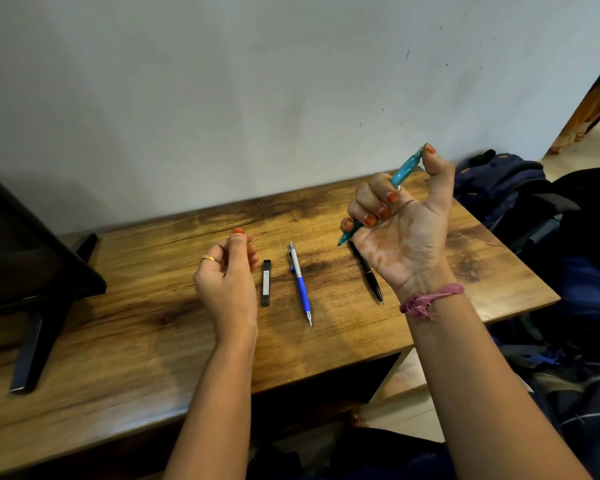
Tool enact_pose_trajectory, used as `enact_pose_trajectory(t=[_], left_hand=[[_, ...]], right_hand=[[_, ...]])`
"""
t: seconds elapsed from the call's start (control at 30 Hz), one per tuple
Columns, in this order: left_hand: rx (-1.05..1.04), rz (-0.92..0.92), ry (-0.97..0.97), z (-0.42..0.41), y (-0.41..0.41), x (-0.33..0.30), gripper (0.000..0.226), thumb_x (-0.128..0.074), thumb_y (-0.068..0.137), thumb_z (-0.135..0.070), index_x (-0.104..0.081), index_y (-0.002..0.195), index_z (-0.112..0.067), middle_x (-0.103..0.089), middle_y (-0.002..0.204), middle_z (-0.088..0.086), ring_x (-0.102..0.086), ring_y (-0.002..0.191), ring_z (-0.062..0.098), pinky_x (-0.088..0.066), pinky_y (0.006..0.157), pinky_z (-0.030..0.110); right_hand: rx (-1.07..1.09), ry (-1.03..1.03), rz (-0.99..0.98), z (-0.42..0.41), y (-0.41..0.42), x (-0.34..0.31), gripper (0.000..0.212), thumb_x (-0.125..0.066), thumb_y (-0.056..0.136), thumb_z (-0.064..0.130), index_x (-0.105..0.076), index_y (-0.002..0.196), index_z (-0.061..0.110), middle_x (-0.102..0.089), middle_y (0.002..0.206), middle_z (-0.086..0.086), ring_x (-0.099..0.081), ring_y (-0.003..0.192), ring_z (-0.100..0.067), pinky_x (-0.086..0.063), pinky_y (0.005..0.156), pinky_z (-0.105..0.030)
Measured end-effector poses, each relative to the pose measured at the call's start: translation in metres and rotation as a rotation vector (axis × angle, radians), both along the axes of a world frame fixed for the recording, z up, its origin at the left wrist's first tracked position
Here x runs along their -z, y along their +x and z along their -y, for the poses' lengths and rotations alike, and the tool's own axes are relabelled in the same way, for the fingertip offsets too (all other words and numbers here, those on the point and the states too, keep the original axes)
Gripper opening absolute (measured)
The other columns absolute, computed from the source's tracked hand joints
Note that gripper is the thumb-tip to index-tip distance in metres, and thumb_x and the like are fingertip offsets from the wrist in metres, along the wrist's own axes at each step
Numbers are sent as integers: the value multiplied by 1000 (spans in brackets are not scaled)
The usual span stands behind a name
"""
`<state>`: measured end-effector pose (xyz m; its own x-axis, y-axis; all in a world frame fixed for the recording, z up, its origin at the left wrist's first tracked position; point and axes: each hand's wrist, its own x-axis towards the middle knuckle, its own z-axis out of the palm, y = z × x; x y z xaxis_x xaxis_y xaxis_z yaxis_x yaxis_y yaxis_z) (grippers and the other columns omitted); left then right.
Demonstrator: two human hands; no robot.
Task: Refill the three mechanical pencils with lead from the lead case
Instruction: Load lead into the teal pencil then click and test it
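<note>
Seen from above, a person's two bare hands hover over a wooden table [153, 341]. The right hand [400, 226], palm up, curls its fingers around a teal mechanical pencil [403, 173], held raised and tilted, thumb pressing its upper end. The left hand [227, 271] is loosely curled with thumb meeting fingertips; whether it pinches anything cannot be told. On the table between the hands lie a black lead case [266, 283], a blue pencil [300, 283] and a black pencil [368, 273].

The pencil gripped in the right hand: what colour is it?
Teal, seen in the head view: the pencil is gripped in the right hand.
</note>
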<state>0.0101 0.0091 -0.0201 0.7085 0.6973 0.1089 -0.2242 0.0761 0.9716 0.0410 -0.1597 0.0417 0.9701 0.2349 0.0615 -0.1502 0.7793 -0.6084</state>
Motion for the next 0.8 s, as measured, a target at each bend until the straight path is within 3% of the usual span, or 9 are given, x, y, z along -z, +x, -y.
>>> enact_pose_trajectory(t=[0.2,0.3,0.4,0.43,0.5,0.53,0.6,0.8], left_hand=[[7,14,-7,0,0,0,19,-61,94,-23,-69,77,-22,-69,65,-14,-61,62,-1,-50,60,14],[10,23,-13,0,1,0,20,-60,94,-22,-68,76,-21,-68,63,-14,-59,60,-2,-49,59,14],[9,31,-14,0,1,0,20,-60,94,-21,-68,76,-20,-68,62,-15,-59,59,-3,-49,58,13],[9,31,-15,0,1,0,20,-60,94,-21,-68,76,-20,-68,62,-15,-59,59,-3,-49,58,13],[7,24,-14,-1,1,0,19,-60,94,-21,-68,77,-19,-68,62,-15,-59,59,-3,-49,58,14],[6,24,-16,-1,2,0,19,-60,94,-22,-68,77,-18,-68,62,-15,-59,59,-2,-49,59,14],[5,23,-16,-1,1,0,19,-60,94,-21,-68,78,-18,-68,63,-15,-60,59,-2,-49,58,14],[6,20,-13,0,0,0,18,-60,94,-21,-69,78,-19,-69,64,-14,-60,60,-3,-49,59,13]], right_hand=[[69,-36,-85,1,-4,-3,51,-41,81,63,-35,56,19,-25,56,4,-19,57,-14,-25,58,-31],[168,-123,-301,4,-9,7,44,-39,92,39,-42,54,15,-35,56,1,-24,55,-12,-31,56,-24],[142,100,-272,-5,-2,-7,37,-40,63,23,-45,28,12,-41,34,7,-21,61,-5,-28,60,-18],[144,133,-259,-8,-1,-10,37,-39,63,22,-45,28,12,-41,33,7,-20,61,-5,-29,61,-19],[114,136,-202,-6,-2,-12,49,-39,86,30,-45,40,14,-37,41,6,-19,60,-10,-29,60,-21],[80,89,-144,-5,-2,-12,52,-36,92,45,-42,49,16,-32,48,5,-17,60,-12,-29,59,-26],[57,20,-61,-2,-3,-6,54,-36,87,64,-35,57,19,-24,55,4,-18,58,-13,-25,59,-30],[1,77,-39,-1,3,0,55,-39,83,65,-38,53,19,-26,52,5,-18,56,-13,-23,59,-31]])
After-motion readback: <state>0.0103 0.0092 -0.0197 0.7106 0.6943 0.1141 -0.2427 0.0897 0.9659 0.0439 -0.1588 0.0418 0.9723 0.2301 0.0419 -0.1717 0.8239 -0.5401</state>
